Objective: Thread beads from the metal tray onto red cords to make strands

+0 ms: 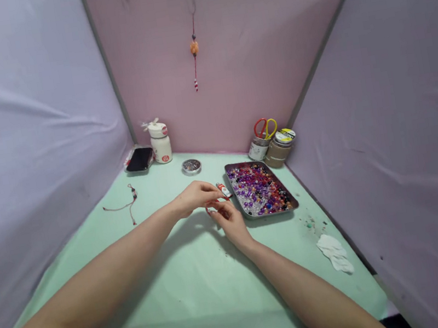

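Near the middle of the table, my left hand (pixel 197 197) and my right hand (pixel 228 219) are close together with fingers pinched around a thin red cord (pixel 208 208). The cord runs between the fingertips of both hands, and parts of it are hidden by them. Just beyond my fingers lies a small red and white tube (pixel 223 190). To its right is a metal tray (pixel 269 215) filled with purple, red, clear and dark beads (pixel 253 186). A small round dish (pixel 192 166) of tiny beads sits farther back.
A phone (pixel 139 159) and white bottle (pixel 161 142) stand back left, near a corded bracelet (pixel 134 193). Scissors (pixel 265 128) in a jar (pixel 258 148) and another jar (pixel 278 152) stand back right. Crumpled tissue (pixel 335 254) lies right. A beaded ornament (pixel 194 47) hangs behind.
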Available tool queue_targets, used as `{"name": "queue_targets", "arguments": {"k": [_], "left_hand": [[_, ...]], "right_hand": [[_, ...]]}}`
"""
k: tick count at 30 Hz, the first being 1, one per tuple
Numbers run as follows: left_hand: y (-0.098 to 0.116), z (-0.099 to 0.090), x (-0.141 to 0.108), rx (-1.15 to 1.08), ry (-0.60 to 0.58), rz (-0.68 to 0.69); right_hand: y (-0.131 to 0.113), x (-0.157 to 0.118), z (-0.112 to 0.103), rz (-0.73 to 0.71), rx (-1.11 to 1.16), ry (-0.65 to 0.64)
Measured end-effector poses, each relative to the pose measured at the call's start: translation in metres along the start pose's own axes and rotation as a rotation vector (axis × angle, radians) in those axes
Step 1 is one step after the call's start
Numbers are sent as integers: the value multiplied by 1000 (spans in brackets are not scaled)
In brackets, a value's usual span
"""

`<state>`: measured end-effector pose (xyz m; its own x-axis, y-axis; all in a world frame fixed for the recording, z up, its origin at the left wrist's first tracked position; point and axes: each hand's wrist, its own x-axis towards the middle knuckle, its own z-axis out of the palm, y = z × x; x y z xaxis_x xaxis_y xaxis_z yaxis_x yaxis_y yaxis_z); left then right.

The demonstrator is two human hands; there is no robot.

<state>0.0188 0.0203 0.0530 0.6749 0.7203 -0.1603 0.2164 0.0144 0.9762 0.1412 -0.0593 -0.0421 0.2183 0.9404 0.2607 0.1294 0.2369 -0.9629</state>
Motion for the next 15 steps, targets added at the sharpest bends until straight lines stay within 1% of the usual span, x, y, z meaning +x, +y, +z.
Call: {"name": "queue_targets", "arguments": {"k": [2,4,7,10,12,15], "left_hand": [[1,3,0,-23,7,-10],[-4,5,1,-71,19,-4],[-19,8,1,-176,116,3],[-40,12,-2,-375,169,31],[-51,16,-7,-461,171,31],[-60,18,-14,-502,170,-10]], "right_hand": [[-4,0,1,-20,6,-12],[-8,-1,2,4,40,-23],[-11,-3,4,103,91,-53],[-9,-5,7,211,162,-99],[-5,-6,9,259,195,-128],[0,-7,12,302,193,-165]]}}
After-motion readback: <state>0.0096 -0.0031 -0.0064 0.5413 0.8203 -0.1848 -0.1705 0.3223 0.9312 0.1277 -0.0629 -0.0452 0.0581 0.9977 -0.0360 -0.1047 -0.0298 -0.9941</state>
